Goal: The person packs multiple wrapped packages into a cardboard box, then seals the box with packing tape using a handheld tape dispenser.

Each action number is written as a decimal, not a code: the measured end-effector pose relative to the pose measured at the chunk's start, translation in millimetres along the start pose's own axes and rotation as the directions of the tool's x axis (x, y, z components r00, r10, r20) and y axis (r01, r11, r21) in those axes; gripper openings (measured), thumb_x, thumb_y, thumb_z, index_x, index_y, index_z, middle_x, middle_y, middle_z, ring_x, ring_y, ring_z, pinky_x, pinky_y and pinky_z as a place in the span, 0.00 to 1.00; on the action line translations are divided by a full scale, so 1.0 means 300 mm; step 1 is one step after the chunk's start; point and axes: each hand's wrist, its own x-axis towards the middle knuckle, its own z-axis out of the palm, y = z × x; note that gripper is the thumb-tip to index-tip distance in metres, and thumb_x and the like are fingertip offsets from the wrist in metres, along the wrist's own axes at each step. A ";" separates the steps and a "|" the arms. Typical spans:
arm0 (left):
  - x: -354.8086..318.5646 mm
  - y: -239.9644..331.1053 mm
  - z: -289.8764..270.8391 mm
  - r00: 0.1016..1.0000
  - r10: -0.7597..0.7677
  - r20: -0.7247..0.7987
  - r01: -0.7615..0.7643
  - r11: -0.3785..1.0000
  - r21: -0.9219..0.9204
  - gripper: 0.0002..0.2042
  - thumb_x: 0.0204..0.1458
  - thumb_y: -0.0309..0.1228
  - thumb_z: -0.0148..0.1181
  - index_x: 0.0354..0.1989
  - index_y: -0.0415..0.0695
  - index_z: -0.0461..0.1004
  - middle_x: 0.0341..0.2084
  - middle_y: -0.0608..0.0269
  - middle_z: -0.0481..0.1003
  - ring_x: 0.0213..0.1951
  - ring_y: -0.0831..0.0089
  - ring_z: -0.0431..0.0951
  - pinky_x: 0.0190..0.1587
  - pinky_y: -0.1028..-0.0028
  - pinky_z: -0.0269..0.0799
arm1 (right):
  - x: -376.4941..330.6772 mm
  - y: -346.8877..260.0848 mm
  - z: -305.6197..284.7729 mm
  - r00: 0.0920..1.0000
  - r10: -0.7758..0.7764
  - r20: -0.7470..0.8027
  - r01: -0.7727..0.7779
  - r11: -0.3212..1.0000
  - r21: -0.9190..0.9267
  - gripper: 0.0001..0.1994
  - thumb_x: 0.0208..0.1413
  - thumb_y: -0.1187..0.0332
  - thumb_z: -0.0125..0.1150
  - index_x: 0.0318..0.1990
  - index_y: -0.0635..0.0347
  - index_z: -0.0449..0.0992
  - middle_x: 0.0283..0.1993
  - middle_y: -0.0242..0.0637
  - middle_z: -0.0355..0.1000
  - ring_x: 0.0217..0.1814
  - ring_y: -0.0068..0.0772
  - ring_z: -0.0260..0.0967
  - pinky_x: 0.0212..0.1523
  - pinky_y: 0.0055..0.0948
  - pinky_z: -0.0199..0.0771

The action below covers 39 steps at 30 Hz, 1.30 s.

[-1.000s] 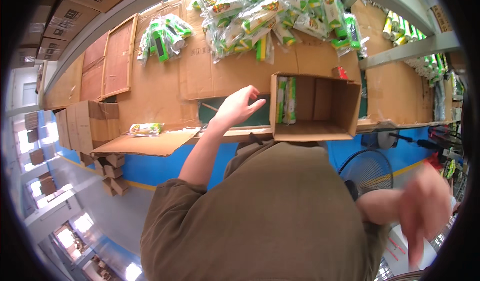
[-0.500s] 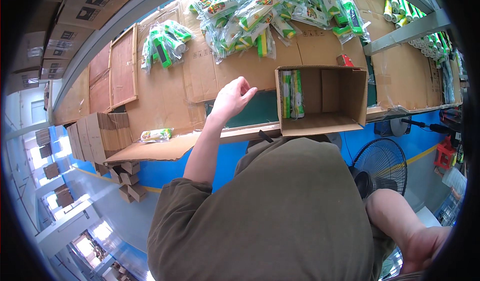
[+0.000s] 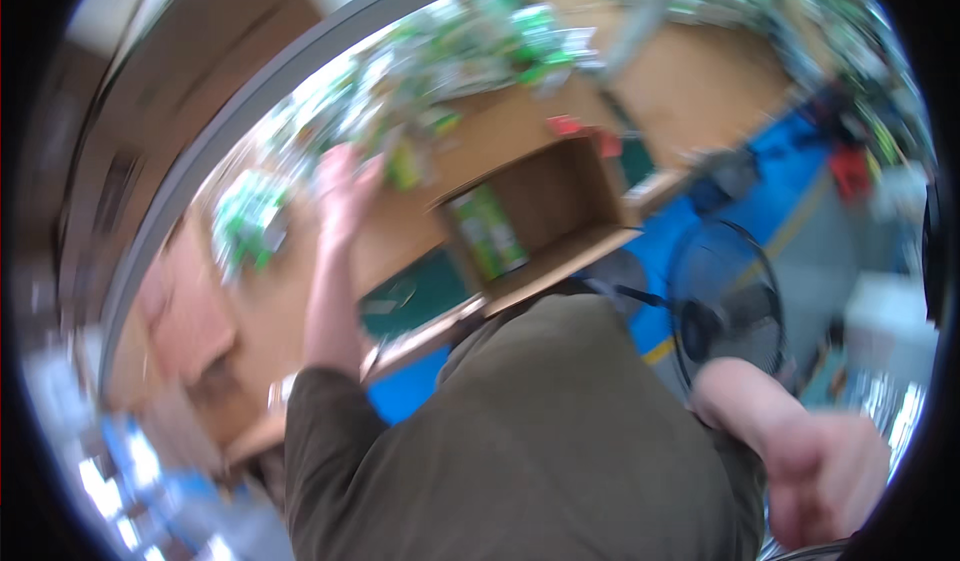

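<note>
My left hand [image 3: 346,186] reaches out over the cardboard-covered table, at the near edge of a heap of green-and-white plastic-wrapped packets [image 3: 430,71]. Its fingers look spread, with nothing visible in them, though motion smears the picture. Off to the lower right, well away from the table, is my right hand [image 3: 825,466]; its fingers are blurred and partly turned from sight. An open cardboard box [image 3: 565,196] lies in front of my body. Along its left side stand a few green-and-white packets [image 3: 490,229].
A smaller cluster of packets [image 3: 250,219] lies left of my left hand. A black fan [image 3: 725,306] stands to the right, below table height. Overhead runs a grey metal frame bar [image 3: 205,156]. A small red object [image 3: 565,124] sits behind the box.
The view has turned and blurred. My left hand has moved forward from beside the box to the heap, its fingers spreading. My right hand remains low at the right.
</note>
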 end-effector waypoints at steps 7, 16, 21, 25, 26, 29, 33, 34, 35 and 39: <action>0.174 -0.264 0.218 0.979 -0.178 0.101 0.136 0.935 0.328 0.36 0.51 0.48 0.62 0.62 0.37 0.60 0.60 0.47 0.64 0.62 0.52 0.63 0.62 0.57 0.60 | -0.257 0.042 -0.077 0.565 0.536 -0.628 -0.585 0.796 0.154 0.21 0.65 0.61 0.50 0.19 0.58 0.61 0.15 0.29 0.55 0.16 0.20 0.43 0.19 0.25 0.42; 0.185 -0.164 0.188 0.963 -0.254 0.087 0.214 0.922 0.323 0.35 0.45 0.50 0.68 0.56 0.39 0.66 0.50 0.47 0.68 0.54 0.48 0.69 0.56 0.55 0.66 | -0.508 -0.002 -0.062 0.123 0.642 -0.757 -0.703 0.595 0.390 0.15 0.65 0.65 0.52 0.24 0.53 0.61 0.21 0.24 0.54 0.21 0.15 0.46 0.22 0.20 0.46; 0.181 -0.190 0.155 0.954 -0.248 0.166 0.164 0.901 0.401 0.21 0.45 0.35 0.62 0.46 0.36 0.70 0.44 0.45 0.74 0.48 0.48 0.74 0.52 0.54 0.69 | -0.554 0.021 -0.076 0.153 0.676 -0.721 -0.881 0.424 0.211 0.12 0.62 0.70 0.56 0.26 0.55 0.65 0.24 0.22 0.60 0.25 0.12 0.53 0.25 0.18 0.54; 0.098 -0.114 0.011 0.947 -0.239 0.216 0.195 0.959 0.208 0.23 0.47 0.35 0.60 0.50 0.36 0.69 0.44 0.43 0.74 0.49 0.45 0.73 0.51 0.53 0.67 | -0.527 0.036 -0.064 0.089 0.695 -0.714 -0.993 0.115 -0.012 0.10 0.60 0.69 0.61 0.28 0.59 0.69 0.25 0.20 0.63 0.28 0.10 0.54 0.28 0.19 0.56; 0.060 -0.083 -0.029 0.945 -0.238 0.225 0.198 0.963 0.185 0.25 0.47 0.36 0.61 0.52 0.37 0.68 0.44 0.42 0.74 0.50 0.45 0.73 0.51 0.53 0.66 | -0.554 0.053 -0.063 0.113 0.687 -0.718 -0.994 0.085 -0.074 0.13 0.59 0.62 0.62 0.29 0.60 0.68 0.21 0.26 0.63 0.26 0.16 0.56 0.28 0.24 0.58; -0.094 0.161 -0.174 0.954 -0.228 0.196 0.220 0.973 0.064 0.31 0.46 0.40 0.64 0.58 0.39 0.66 0.46 0.41 0.74 0.51 0.45 0.73 0.52 0.53 0.66 | -0.569 0.092 -0.058 0.058 0.706 -0.706 -0.985 -0.075 -0.156 0.14 0.59 0.59 0.61 0.31 0.61 0.70 0.22 0.31 0.67 0.26 0.22 0.62 0.29 0.27 0.63; -0.241 0.317 -0.310 0.911 -0.305 0.277 0.309 0.951 0.028 0.35 0.47 0.42 0.66 0.61 0.35 0.62 0.51 0.39 0.71 0.54 0.47 0.71 0.56 0.56 0.64 | -0.589 0.171 -0.043 0.018 0.832 -0.555 -0.978 -0.100 -0.181 0.13 0.57 0.61 0.62 0.32 0.62 0.71 0.24 0.34 0.70 0.27 0.23 0.66 0.30 0.28 0.66; -0.277 0.329 -0.344 0.915 -0.236 0.328 0.259 0.965 -0.029 0.36 0.48 0.42 0.67 0.62 0.35 0.61 0.52 0.40 0.71 0.55 0.50 0.71 0.57 0.58 0.64 | -0.592 0.182 -0.052 0.048 0.840 -0.541 -0.977 -0.072 -0.199 0.12 0.57 0.61 0.62 0.33 0.62 0.72 0.24 0.34 0.70 0.28 0.22 0.66 0.32 0.28 0.68; -0.284 0.372 -0.388 0.922 -0.133 0.364 0.212 0.959 -0.186 0.35 0.47 0.41 0.67 0.61 0.34 0.62 0.50 0.40 0.72 0.52 0.48 0.72 0.55 0.58 0.66 | -0.601 0.197 -0.030 0.045 0.851 -0.524 -0.982 -0.060 -0.181 0.12 0.57 0.62 0.63 0.36 0.62 0.73 0.26 0.34 0.71 0.29 0.22 0.67 0.33 0.27 0.69; -0.289 0.593 -0.343 0.964 -0.020 0.264 0.193 0.737 -0.648 0.24 0.53 0.34 0.63 0.53 0.35 0.63 0.42 0.42 0.72 0.44 0.48 0.74 0.47 0.58 0.68 | -0.642 0.259 0.012 0.049 0.930 -0.363 -0.989 -0.007 -0.150 0.24 0.56 0.63 0.66 0.56 0.62 0.66 0.45 0.39 0.71 0.45 0.27 0.69 0.47 0.29 0.71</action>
